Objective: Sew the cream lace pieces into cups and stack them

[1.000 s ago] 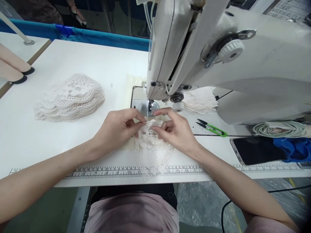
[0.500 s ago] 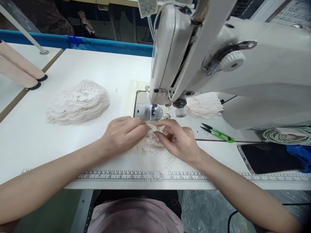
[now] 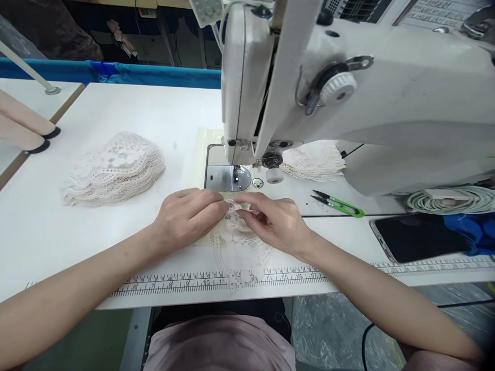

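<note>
My left hand (image 3: pixel 188 217) and my right hand (image 3: pixel 276 222) meet over a white lace piece (image 3: pixel 237 251) that lies on the white table (image 3: pixel 46 232) just in front of the sewing machine's needle plate (image 3: pixel 226 178). Both hands pinch the far edge of the lace with curled fingers. The lace trails toward me across the printed ruler (image 3: pixel 185 283) at the table's front edge. The needle and presser foot (image 3: pixel 236 175) stand a little beyond my fingertips.
The white sewing machine (image 3: pixel 348 98) fills the upper right. A stack of lace pieces (image 3: pixel 114 169) lies at the left, more lace (image 3: pixel 313 161) sits behind the machine's arm. Green thread snips (image 3: pixel 340 204), a dark phone (image 3: pixel 417 238), a coiled cord (image 3: pixel 450 201) and blue cloth (image 3: pixel 472 233) lie at the right.
Both hands have drawn slightly back from the needle toward me, still pinching the lace edge. The view has shifted a little.
</note>
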### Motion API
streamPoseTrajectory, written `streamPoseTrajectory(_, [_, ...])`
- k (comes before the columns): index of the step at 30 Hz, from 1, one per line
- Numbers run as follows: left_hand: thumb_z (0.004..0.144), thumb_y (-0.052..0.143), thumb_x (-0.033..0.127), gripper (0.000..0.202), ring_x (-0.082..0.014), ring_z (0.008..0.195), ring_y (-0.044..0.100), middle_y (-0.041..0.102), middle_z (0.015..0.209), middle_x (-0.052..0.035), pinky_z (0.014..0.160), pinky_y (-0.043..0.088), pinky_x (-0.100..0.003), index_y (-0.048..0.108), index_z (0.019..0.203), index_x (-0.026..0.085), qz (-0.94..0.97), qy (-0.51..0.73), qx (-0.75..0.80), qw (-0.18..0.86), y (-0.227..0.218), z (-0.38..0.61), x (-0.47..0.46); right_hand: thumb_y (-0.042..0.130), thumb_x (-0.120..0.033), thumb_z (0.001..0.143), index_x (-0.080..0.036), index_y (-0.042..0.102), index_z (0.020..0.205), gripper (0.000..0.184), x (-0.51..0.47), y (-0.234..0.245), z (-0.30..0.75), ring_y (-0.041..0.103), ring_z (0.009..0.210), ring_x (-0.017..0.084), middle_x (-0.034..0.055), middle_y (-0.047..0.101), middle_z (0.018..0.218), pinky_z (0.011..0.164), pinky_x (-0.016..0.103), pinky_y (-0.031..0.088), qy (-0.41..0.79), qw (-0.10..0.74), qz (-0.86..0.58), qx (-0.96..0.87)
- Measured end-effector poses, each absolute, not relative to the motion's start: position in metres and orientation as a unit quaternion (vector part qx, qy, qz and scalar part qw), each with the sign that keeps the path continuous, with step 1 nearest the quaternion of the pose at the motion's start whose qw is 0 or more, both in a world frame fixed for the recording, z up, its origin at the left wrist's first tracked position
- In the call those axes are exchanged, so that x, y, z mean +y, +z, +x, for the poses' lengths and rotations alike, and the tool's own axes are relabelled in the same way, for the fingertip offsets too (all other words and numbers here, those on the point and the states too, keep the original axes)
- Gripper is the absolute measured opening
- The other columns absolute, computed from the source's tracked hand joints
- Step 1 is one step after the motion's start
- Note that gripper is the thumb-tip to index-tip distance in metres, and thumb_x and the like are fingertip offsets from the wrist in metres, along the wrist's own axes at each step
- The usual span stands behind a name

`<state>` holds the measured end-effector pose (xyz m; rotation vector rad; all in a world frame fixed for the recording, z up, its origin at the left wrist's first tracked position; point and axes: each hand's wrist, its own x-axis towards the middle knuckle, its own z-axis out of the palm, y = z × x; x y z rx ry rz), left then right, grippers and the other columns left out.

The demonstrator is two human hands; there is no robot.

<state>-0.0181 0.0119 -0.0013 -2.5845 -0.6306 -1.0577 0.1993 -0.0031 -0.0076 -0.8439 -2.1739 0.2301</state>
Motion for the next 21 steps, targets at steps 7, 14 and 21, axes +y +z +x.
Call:
streamPoseTrajectory(7, [0.083, 0.065, 0.004, 0.013, -0.0112, 0.058, 0.056, 0.066, 0.07, -0.0014, 0.053, 0.046, -0.024, 0.057, 0.088, 0.013, -0.901, -0.361, -0.194, 0.141, 0.0002, -0.0158, 0.0122, 0.056, -0.01, 0.091, -0.017, 0.065, 0.103, 0.016, -0.003, -0.0065, 0.2, 0.06, 0.049, 0.004, -0.0039, 0.075, 0.076, 0.049, 0.016, 0.048, 0.071, 0.417, -0.312, -0.851])
streamPoseTrajectory(14, [0.084, 0.065, 0.005, 0.013, -0.0107, 0.056, 0.056, 0.064, 0.067, -0.0001, 0.053, 0.046, -0.023, 0.058, 0.091, 0.014, -0.894, -0.378, -0.219, 0.101, -0.0008, -0.0161, 0.0095, 0.058, -0.01, 0.09, -0.019, 0.067, 0.093, 0.013, -0.0043, -0.0052, 0.2003, 0.057, 0.046, 0.004, -0.0069, 0.07, 0.062, 0.046, 0.018, 0.043, 0.039, 0.448, -0.29, -0.845])
streamPoseTrajectory(21, [0.089, 0.063, 0.01, 0.015, -0.0109, 0.061, 0.061, 0.067, 0.071, -0.0004, 0.057, 0.047, -0.023, 0.064, 0.104, 0.014, -0.89, -0.38, -0.238, 0.076, -0.0037, -0.0153, 0.008, 0.063, -0.014, 0.09, -0.017, 0.065, 0.088, 0.005, -0.0041, -0.0038, 0.2021, 0.049, 0.044, 0.005, -0.0074, 0.063, 0.054, 0.044, 0.021, 0.037, -0.02, 0.439, -0.258, -0.86])
